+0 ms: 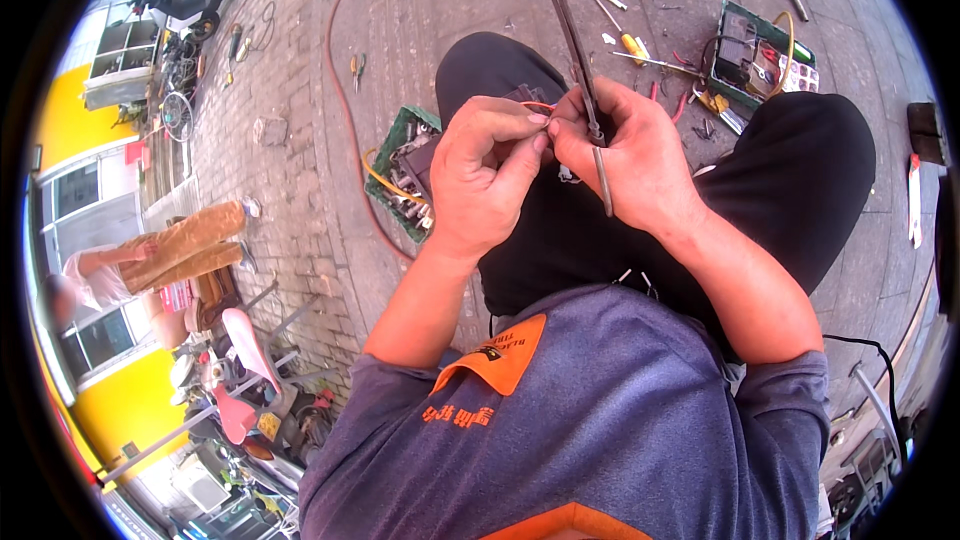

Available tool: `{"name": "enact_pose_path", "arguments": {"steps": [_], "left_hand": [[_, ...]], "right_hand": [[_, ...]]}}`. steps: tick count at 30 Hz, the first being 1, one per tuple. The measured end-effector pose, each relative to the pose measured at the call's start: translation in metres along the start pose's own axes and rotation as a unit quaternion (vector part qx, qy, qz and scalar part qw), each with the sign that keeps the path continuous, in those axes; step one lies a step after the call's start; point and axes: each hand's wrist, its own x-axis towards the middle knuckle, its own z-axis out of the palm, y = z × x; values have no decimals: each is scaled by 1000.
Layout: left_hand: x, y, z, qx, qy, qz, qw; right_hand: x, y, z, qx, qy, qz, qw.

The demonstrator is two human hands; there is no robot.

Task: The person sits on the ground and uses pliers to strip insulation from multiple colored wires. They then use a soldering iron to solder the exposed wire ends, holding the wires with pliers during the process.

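Both my hands meet above my lap, thumbs and fingertips almost touching. My left hand is closed in a pinch on a thin red wire, whose end is hidden by the fingers. My right hand is closed too, its thumb and forefinger at the same wire. Across its palm lies a long, dark metal tool, seen edge-on like closed scissors; its narrow end points away and a short rod sticks out toward me. Behind the left fingers a dark piece partly shows near my knee.
A green crate of metal parts stands left of my legs; another green bin with tools is at the right. Screwdrivers and small pieces lie on the paving. A hose runs along the left. A person stands further left.
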Motion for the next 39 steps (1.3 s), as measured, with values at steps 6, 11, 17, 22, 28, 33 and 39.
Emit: {"name": "enact_pose_path", "arguments": {"steps": [6, 11, 17, 22, 28, 33, 39], "left_hand": [[-2, -7, 0, 98, 12, 63, 993], [-2, -5, -1, 116, 1, 67, 991], [-4, -7, -2, 120, -4, 68, 990], [-7, -7, -2, 53, 3, 16, 998], [-2, -4, -3, -73, 19, -22, 997], [-1, 6, -2, -133, 37, -90, 986], [1, 11, -2, -107, 67, -140, 982]], "right_hand": [[0, 0, -1, 54, -14, 10, 998], [1, 1, -3, 59, -24, 24, 998], [1, 0, 0, 54, -21, 24, 998], [5, 11, 5, 61, -17, -6, 998], [0, 1, 11, 24, -20, 6, 1000], [1, 4, 11, 57, -4, -15, 998], [5, -2, 0, 12, 54, -113, 992]]}}
